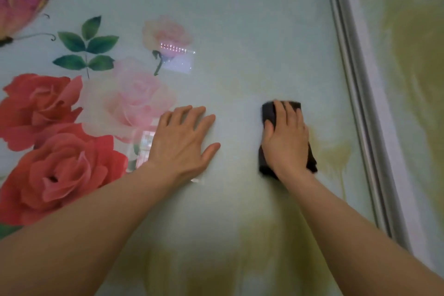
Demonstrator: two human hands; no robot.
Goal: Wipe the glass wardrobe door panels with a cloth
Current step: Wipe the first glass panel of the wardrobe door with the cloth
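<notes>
Glass wardrobe door panel (240, 31), printed with roses and a butterfly, filled most of the view, and nothing on it showed which areas were already wiped; the neighbouring panel (413, 79) beyond the metal frame (355, 94) looked not yet reached. Left hand (183, 142) lay flat with fingers spread on the glass, bracing. Right hand (287, 137) pressed a dark cloth (268, 110) flat against the panel near the frame, so I judged the wiping mid-course.

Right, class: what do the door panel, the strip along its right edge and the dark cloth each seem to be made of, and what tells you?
Door panel: probably glossy glass with printed roses, since it mirrors lights.
Strip: looks like pale metal, smooth and ridged, though plastic is possible.
Cloth: soft dark fabric, bunching under the right hand.
</notes>
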